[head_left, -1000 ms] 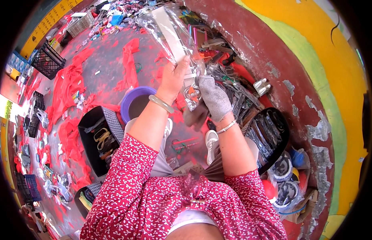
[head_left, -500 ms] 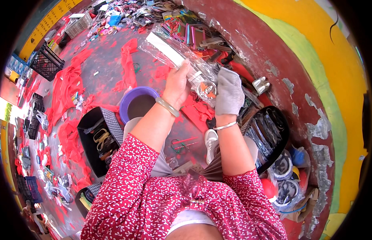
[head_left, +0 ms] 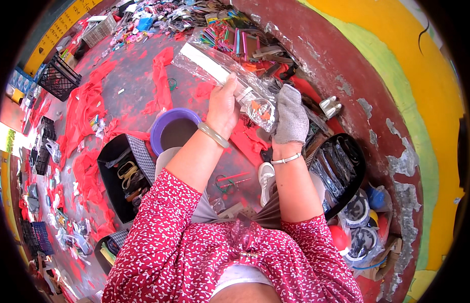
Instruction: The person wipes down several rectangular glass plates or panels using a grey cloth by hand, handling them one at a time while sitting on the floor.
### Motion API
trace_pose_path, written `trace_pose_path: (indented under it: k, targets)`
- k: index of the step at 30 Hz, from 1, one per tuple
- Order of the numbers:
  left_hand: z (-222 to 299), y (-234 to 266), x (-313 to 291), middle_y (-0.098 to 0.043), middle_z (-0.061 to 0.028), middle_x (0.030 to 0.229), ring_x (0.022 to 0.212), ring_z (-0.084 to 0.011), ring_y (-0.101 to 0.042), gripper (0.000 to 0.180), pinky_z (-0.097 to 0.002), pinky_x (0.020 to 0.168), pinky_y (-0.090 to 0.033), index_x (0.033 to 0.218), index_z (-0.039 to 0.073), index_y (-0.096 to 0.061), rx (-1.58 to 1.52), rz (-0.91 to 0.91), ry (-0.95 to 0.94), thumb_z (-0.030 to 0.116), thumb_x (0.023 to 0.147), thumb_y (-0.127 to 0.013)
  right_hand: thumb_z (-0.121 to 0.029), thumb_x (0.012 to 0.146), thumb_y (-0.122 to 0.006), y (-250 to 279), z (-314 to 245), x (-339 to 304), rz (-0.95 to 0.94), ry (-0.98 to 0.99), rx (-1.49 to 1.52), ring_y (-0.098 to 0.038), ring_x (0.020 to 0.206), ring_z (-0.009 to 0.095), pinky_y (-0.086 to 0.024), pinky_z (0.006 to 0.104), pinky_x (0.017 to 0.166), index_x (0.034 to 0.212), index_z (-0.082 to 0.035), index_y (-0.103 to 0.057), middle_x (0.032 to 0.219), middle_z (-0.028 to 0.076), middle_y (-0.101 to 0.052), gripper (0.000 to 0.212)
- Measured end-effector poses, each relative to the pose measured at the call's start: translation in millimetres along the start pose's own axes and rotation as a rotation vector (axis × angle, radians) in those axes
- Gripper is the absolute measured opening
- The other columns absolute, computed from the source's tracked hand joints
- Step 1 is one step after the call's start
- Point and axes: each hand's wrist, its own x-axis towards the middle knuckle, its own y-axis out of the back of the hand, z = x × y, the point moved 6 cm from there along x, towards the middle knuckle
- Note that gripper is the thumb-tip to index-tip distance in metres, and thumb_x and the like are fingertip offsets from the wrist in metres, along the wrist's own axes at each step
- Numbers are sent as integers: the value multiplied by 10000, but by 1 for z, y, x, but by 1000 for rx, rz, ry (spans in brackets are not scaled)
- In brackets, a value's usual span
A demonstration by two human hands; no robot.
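Pinched in my left hand (head_left: 224,105) is a long clear plastic bag (head_left: 250,93), slanting from upper left to lower right. Inside it lie a flat white strip (head_left: 203,61), a coiled white cord and small orange pieces (head_left: 266,115). My left hand is bare, its thumb on top of the bag near the middle. My right hand (head_left: 291,115) wears a grey knitted glove and is closed at the bag's lower right end; its fingertips are mostly hidden by the glove and bag. The bag hangs above the floor, over scraps of red cloth.
A purple basin (head_left: 155,132) of dark liquid stands left of my knees. A black bin (head_left: 109,177) with tools is beside it; another black bin (head_left: 357,177) with bagged goods is at my right. A peeling red wall (head_left: 366,81) curves along the right, with piled goods at its foot.
The gloved right hand has turned slightly at the bag's end. The bag has shifted a little to the left and lies straighter, with the coil slightly lower between the hands.
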Motion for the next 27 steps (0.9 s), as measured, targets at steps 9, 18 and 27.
trace_pose_path:
  k: [9, 18, 27]
  targets:
    - [65, 50, 29, -526, -33, 750, 668, -109, -527, 262, -293, 606, -465, 857, 20, -496, 86, 271, -442, 275, 911, -470, -376, 876, -445, 0, -30, 13, 247, -302, -55, -549, 470, 229, -429, 316, 377, 744, 4, -540, 557, 139, -518, 413]
    - [23, 24, 13, -560, -76, 809, 664, -156, -575, 252, -305, 556, -498, 923, -3, -503, 227, 78, -334, 248, 906, -485, -88, 811, -464, -39, 38, -15, -539, 51, -753, -571, 722, 244, -462, 315, 629, 864, -51, -544, 806, 113, -553, 103]
    - [13, 36, 15, -592, -79, 868, 776, -215, -590, 223, -363, 717, -491, 958, 15, -519, -123, 223, -56, 221, 915, -446, -201, 689, -573, -78, -1, -52, -837, 744, -1644, -588, 613, 257, -465, 362, 526, 763, -89, -576, 662, 86, -564, 134]
